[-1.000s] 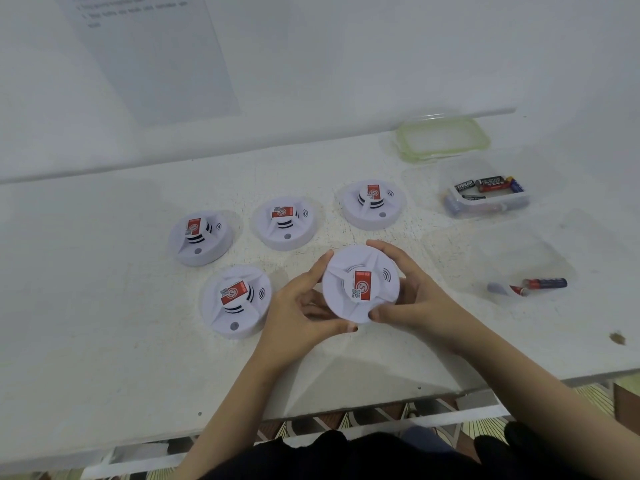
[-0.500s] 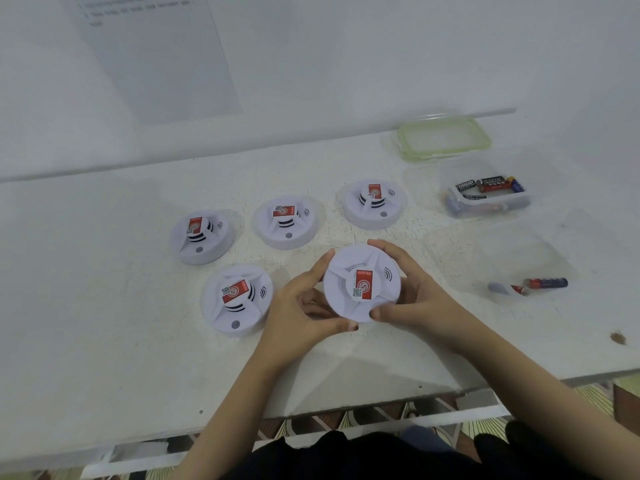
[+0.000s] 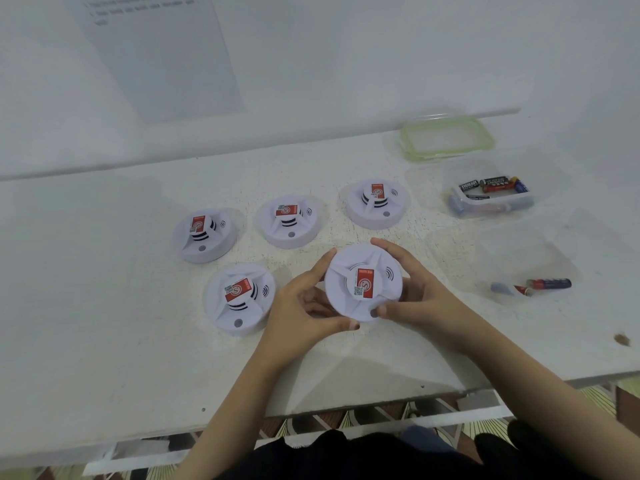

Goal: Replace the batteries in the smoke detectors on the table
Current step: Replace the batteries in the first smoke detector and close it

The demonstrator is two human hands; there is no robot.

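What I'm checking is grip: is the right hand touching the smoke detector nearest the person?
Touching. The head view shows the right hand wrapping fingers round the far rim of the nearest smoke detector, thumb pressed on the near rim.

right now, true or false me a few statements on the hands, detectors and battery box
1. Both the left hand and the right hand grip one smoke detector. True.
2. Four other detectors lie on the table. True.
3. The lid is shut on the battery box. False: the green-rimmed lid lies behind the open battery box.
4. The held detector's label faces down. False: its red label faces up.
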